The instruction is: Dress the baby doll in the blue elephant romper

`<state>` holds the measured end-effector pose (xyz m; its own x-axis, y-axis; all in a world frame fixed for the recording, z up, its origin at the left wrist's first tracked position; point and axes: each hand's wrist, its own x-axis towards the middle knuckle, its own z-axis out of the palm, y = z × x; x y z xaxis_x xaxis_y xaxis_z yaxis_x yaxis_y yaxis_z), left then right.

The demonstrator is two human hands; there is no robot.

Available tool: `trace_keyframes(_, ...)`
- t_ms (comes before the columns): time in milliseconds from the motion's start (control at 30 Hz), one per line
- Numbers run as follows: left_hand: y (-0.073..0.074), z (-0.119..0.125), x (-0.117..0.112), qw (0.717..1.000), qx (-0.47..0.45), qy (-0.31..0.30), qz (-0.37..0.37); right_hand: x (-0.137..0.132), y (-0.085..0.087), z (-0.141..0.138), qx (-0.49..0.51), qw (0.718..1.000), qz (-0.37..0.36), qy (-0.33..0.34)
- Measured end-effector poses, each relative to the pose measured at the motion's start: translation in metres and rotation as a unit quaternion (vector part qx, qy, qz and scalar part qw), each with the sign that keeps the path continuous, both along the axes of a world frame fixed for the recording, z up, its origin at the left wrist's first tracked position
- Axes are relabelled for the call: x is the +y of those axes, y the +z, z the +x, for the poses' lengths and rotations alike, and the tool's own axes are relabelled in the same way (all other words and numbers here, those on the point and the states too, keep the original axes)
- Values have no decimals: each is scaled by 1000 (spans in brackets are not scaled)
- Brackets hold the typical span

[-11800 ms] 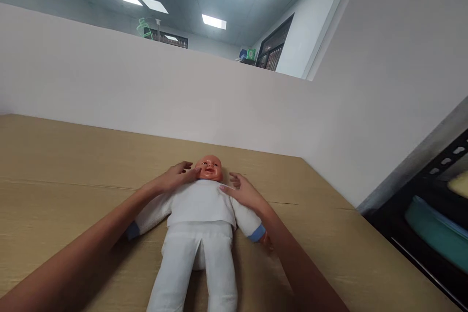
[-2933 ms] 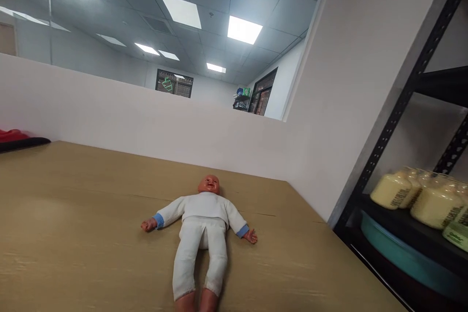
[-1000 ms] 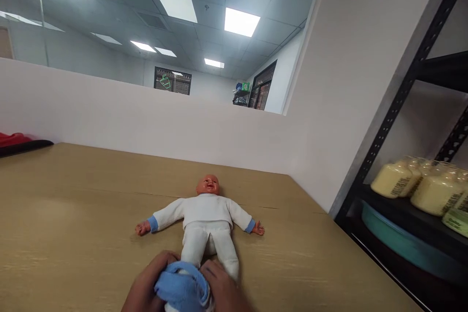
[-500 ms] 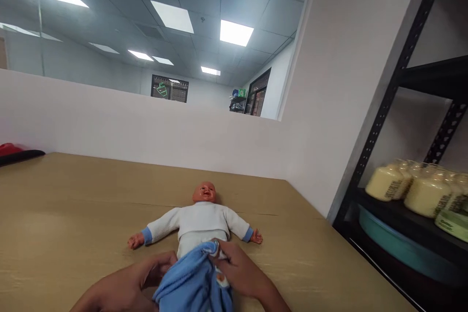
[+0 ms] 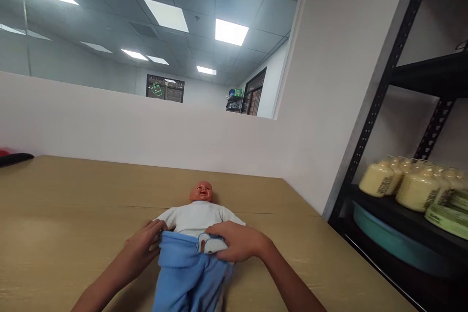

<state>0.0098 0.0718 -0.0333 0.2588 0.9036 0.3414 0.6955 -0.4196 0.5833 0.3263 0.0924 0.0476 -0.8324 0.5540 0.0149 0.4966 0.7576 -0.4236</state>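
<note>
A baby doll in a white top lies on its back on the table, its head toward the far wall. Blue pants with a white animal patch at the waist cover its lower body. At the left of the waistband, my left hand has its fingers closed on the cloth. My right hand pinches the waistband at the other side, beside the patch, thumb below and fingers above. The doll's forearms are hidden behind my hands, and its legs are not visible under the fabric.
The wooden table meets a low white wall with a window above. To the right, a black shelf rack holds several pale yellow bottles, green packs and a teal basin. A black object lies at the far left.
Both hands have moved up toward the doll's waist and farther apart. The bunched blue pants are now spread wider and higher, with the waistband stretched across the belly. The view shifted slightly right.
</note>
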Motion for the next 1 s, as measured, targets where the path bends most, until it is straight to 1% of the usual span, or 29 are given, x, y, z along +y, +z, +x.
trace_keyframes(67,4,-2,-3,999,41,2,-6,-1,4,2,16,999,37,-29)
trace_keyframes(100,8,-3,-7,999,51,-5,-12,-3,6,2,40,997,51,-44)
trace_keyframes(133,13,-3,-12,998,55,-18,-25,-6,8,0,72,994,60,-56)
trace_keyframes(200,28,3,-25,995,49,-51,-76,-13,12,-7,139,986,61,-71)
trace_keyframes(233,37,8,-32,990,45,-65,-113,-16,14,-11,165,982,55,-77)
trace_keyframes(300,55,24,-41,982,31,-73,-173,-22,17,-20,190,977,35,-85)
trace_keyframes(367,69,42,-43,980,17,-81,-182,-24,16,-26,189,977,16,-101)
trace_keyframes(400,73,49,-42,979,13,-89,-183,-24,15,-26,177,978,5,-110)
trace_keyframes(467,75,58,-38,980,-1,-102,-173,-22,8,-21,121,987,-33,-102)
trace_keyframes(533,72,60,-32,981,-22,-97,-168,-19,-4,-11,20,995,-74,-60)
trace_keyframes(600,66,58,-28,980,-36,-90,-172,-17,-16,3,-67,995,-73,-19)
trace_keyframes(633,63,56,-26,980,-45,-90,-172,-17,-20,9,-80,995,-61,-11)
trace_keyframes(667,61,54,-25,980,-56,-95,-168,-18,-23,14,-73,996,-46,-20)
trace_keyframes(733,58,50,-21,979,-84,-97,-155,-20,-20,23,-12,997,-28,-68)
trace_keyframes(833,59,45,-15,980,-120,-59,-146,-24,-5,27,122,985,-40,-118)
trace_keyframes(900,62,43,-14,977,-124,-45,-166,-25,5,24,206,970,-54,-120)
trace_keyframes(967,66,46,-16,973,-81,-77,-201,-23,9,17,240,962,-62,-117)
trace_keyframes(1000,67,49,-19,971,-54,-105,-209,-21,8,14,232,965,-60,-111)
